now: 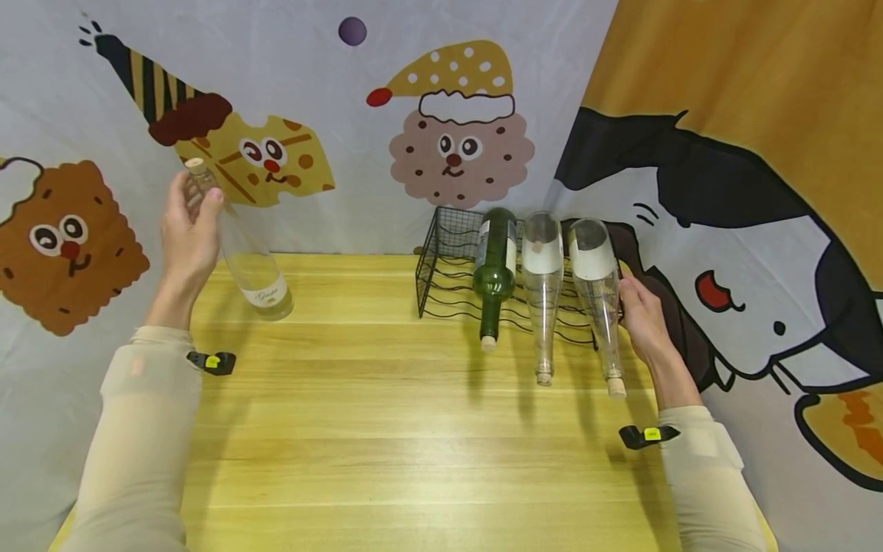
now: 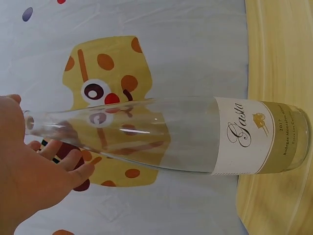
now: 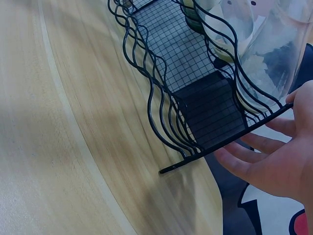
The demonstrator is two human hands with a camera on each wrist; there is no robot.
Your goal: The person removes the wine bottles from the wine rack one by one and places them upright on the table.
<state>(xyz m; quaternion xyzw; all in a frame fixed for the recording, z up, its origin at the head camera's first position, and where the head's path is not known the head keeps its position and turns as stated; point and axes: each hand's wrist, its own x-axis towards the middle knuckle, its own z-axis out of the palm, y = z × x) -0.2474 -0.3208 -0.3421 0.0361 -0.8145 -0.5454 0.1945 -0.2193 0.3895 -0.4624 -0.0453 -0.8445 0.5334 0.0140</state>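
Observation:
My left hand [image 1: 189,238] grips the neck of a clear glass bottle [image 1: 243,249], just below its cork [image 1: 195,165]. The bottle leans slightly, its base at the tabletop; a white and gold label [image 2: 239,136] shows in the left wrist view. On the other side, my right hand [image 1: 646,318] holds the right end of a black wire wine rack [image 3: 215,147], thumb at the upper edge and fingers against the outside. Three corked bottles lie in the rack's upper tier, necks toward me: a green bottle [image 1: 494,280] and two clear bottles, one central [image 1: 542,291], one rightmost [image 1: 595,264].
The light wooden table [image 1: 386,429] spreads in front of the rack. Directly behind it hangs a pale cloth [image 1: 290,61] printed with cartoon figures. In the right wrist view, the rack's lower tier of wavy wires [image 3: 156,103] shows below the bottles.

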